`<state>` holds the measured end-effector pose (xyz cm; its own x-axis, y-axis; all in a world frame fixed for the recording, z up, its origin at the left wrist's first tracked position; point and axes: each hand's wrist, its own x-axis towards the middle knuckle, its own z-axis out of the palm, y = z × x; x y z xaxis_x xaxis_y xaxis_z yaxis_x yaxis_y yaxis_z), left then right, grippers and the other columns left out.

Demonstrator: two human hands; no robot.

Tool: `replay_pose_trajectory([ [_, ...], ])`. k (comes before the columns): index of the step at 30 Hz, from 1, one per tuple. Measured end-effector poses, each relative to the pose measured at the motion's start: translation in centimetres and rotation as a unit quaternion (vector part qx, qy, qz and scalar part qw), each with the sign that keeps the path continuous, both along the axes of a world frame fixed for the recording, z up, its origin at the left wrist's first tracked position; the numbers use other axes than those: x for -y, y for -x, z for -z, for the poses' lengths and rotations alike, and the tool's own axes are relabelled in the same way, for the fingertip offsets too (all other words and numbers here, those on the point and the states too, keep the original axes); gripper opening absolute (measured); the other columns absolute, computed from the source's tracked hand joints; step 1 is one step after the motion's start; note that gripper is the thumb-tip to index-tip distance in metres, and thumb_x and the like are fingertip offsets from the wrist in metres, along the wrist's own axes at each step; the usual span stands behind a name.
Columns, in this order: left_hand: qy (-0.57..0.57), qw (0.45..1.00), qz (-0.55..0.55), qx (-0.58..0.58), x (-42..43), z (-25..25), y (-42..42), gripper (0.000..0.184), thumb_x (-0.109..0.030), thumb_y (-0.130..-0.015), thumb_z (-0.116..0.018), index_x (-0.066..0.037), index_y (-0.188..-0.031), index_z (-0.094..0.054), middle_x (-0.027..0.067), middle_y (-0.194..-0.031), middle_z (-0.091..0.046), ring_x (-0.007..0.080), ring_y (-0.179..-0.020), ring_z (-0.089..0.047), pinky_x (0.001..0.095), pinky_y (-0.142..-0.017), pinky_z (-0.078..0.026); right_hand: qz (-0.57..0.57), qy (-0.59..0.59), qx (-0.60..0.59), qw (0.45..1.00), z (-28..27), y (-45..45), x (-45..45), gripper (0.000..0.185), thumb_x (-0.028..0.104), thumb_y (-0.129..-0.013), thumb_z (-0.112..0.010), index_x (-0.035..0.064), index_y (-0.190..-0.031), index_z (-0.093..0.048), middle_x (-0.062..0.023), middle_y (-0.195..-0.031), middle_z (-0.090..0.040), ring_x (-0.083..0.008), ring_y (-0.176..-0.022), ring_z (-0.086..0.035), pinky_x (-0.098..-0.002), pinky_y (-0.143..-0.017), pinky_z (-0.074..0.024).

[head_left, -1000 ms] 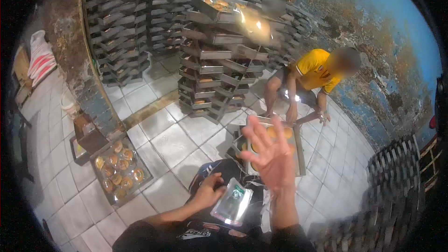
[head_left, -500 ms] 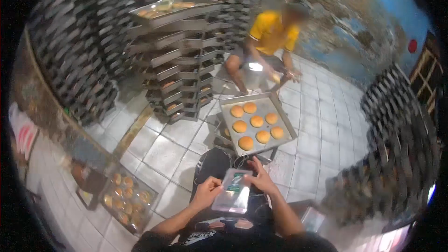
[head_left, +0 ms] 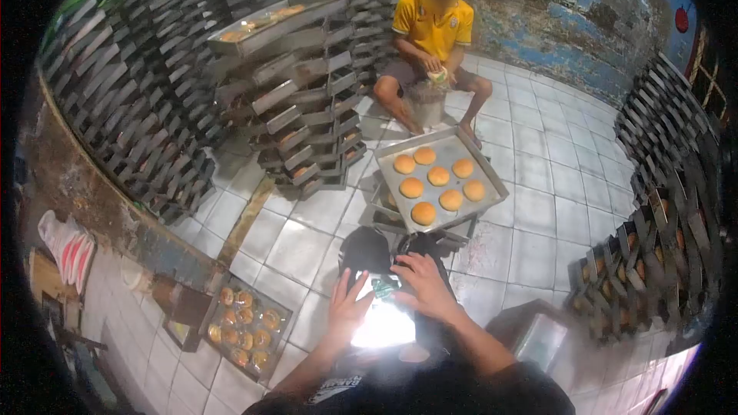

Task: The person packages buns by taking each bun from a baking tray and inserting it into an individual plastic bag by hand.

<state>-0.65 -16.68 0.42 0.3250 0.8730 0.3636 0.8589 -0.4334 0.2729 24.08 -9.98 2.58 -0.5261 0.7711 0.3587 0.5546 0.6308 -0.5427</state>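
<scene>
On my lap lies a clear plastic packet (head_left: 384, 323) with green print near its far end; strong glare whitens most of its near half. My left hand (head_left: 350, 311) rests along its left edge, fingers stretched out. On the opposite side my right hand (head_left: 427, 288) reaches over the far right part, its fingers spread and touching the printed area. Just beyond my knees, a metal baking tray (head_left: 490, 203) holds several round golden buns (head_left: 438, 176). It sits on top of other trays.
Across from me a person in a yellow shirt (head_left: 434, 26) sits holding a small wrapped item. Tall tray stacks (head_left: 296, 100) stand left and right (head_left: 653, 246). A tray of wrapped buns (head_left: 244, 326) lies at lower left. A clear plastic stack (head_left: 542, 342) is at my right.
My left hand has gone from pinching at the packet's edge to lying flat on it. My right hand stays on the packet, fingers more spread. The seated person now sits more upright.
</scene>
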Motion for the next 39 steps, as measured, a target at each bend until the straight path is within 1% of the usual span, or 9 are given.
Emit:
replay_pose_trajectory([
  [5,-0.068,0.984,0.087,0.137,-0.4,-2.2,-0.8,0.046,0.000,-0.083,-0.073,-0.013,-0.127,-0.072,0.0155,-0.153,-0.051,0.0413,-0.139,-0.049,0.0480,-0.113,-0.046,-0.071,0.100,0.074,0.990,-1.7,-1.5,0.4,0.035,0.024,-0.091,-0.071,0.0059,-0.121,-0.066,-0.0161,-0.116,-0.066,-0.0375,-0.117,-0.060,-0.0553,-0.108,-0.0420],
  [8,0.421,0.653,0.028,0.629,-1.9,-4.4,-0.4,0.033,-0.010,-0.099,-0.067,0.000,-0.131,-0.067,0.0162,-0.134,-0.067,0.0268,-0.126,-0.062,0.0359,-0.095,-0.056,-0.116,0.169,-0.028,0.978,-5.8,-1.8,-1.1,0.022,0.012,-0.091,-0.072,0.0025,-0.111,-0.070,-0.0144,-0.100,-0.071,-0.0341,-0.090,-0.070,-0.0384,-0.080,-0.0562],
  [9,0.516,0.765,0.075,0.379,-3.7,-2.9,2.0,0.033,-0.011,-0.099,-0.066,0.002,-0.129,-0.067,0.0138,-0.115,-0.075,0.0220,-0.103,-0.071,0.0320,-0.083,-0.057,-0.140,0.244,-0.049,0.958,-5.9,-2.4,-2.8,0.022,0.014,-0.092,-0.073,0.0022,-0.110,-0.070,-0.0130,-0.098,-0.072,-0.0300,-0.090,-0.071,-0.0372,-0.081,-0.0560],
  [12,0.514,0.644,-0.021,0.566,-5.3,-0.9,3.0,0.018,-0.011,-0.099,-0.065,0.001,-0.112,-0.071,0.0089,-0.088,-0.075,0.0161,-0.079,-0.071,0.0308,-0.072,-0.056,-0.036,0.504,-0.165,0.847,-1.7,-5.9,-10.1,0.029,0.027,-0.095,-0.073,0.0032,-0.112,-0.071,-0.0074,-0.100,-0.075,-0.0179,-0.093,-0.070,-0.0346,-0.080,-0.0556],
  [17,0.366,0.541,-0.109,0.749,-10.5,-0.6,1.6,0.022,-0.019,-0.105,-0.056,-0.002,-0.095,-0.066,0.0110,-0.088,-0.073,0.0169,-0.074,-0.068,0.0303,-0.072,-0.056,0.185,0.166,0.127,0.960,13.0,-7.7,-24.1,0.026,0.024,-0.094,-0.069,0.0021,-0.107,-0.072,-0.0189,-0.098,-0.073,-0.0328,-0.089,-0.071,-0.0410,-0.082,-0.0550],
  [24,0.394,0.586,-0.150,0.692,-12.4,1.5,0.0,0.019,-0.013,-0.104,-0.055,0.001,-0.097,-0.065,0.0134,-0.080,-0.072,0.0200,-0.070,-0.071,0.0297,-0.067,-0.057,0.203,0.177,0.113,0.956,28.4,-5.4,-33.8,0.047,0.045,-0.086,-0.075,0.0037,-0.108,-0.069,-0.0216,-0.101,-0.069,-0.0371,-0.101,-0.068,-0.0476,-0.081,-0.0552],
  [29,0.396,0.611,-0.202,0.655,-12.4,2.5,-0.2,0.027,-0.019,-0.106,-0.052,0.005,-0.099,-0.063,0.0166,-0.075,-0.070,0.0204,-0.063,-0.068,0.0325,-0.061,-0.056,0.223,0.236,0.255,0.911,21.4,-3.3,-30.6,0.059,0.059,-0.074,-0.078,0.0095,-0.105,-0.072,-0.0233,-0.110,-0.066,-0.0399,-0.102,-0.067,-0.0495,-0.085,-0.0565],
  [32,0.376,0.604,-0.147,0.687,-12.7,2.9,-0.5,0.028,-0.021,-0.107,-0.052,0.005,-0.100,-0.063,0.0175,-0.074,-0.070,0.0226,-0.063,-0.069,0.0335,-0.061,-0.056,0.142,0.169,0.054,0.974,26.7,-4.8,-28.8,0.064,0.044,-0.074,-0.085,-0.0012,-0.113,-0.060,-0.0245,-0.110,-0.067,-0.0453,-0.103,-0.065,-0.0486,-0.092,-0.0523],
  [39,0.332,0.543,-0.147,0.757,-13.0,-0.5,-0.4,0.034,-0.031,-0.109,-0.049,0.000,-0.120,-0.056,0.0199,-0.104,-0.071,0.0286,-0.092,-0.073,0.0384,-0.075,-0.060,0.202,0.358,-0.226,0.883,9.9,-3.1,-24.0,0.062,0.015,-0.084,-0.082,-0.0015,-0.135,-0.051,-0.0194,-0.121,-0.069,-0.0277,-0.111,-0.069,-0.0394,-0.095,-0.0550],
])
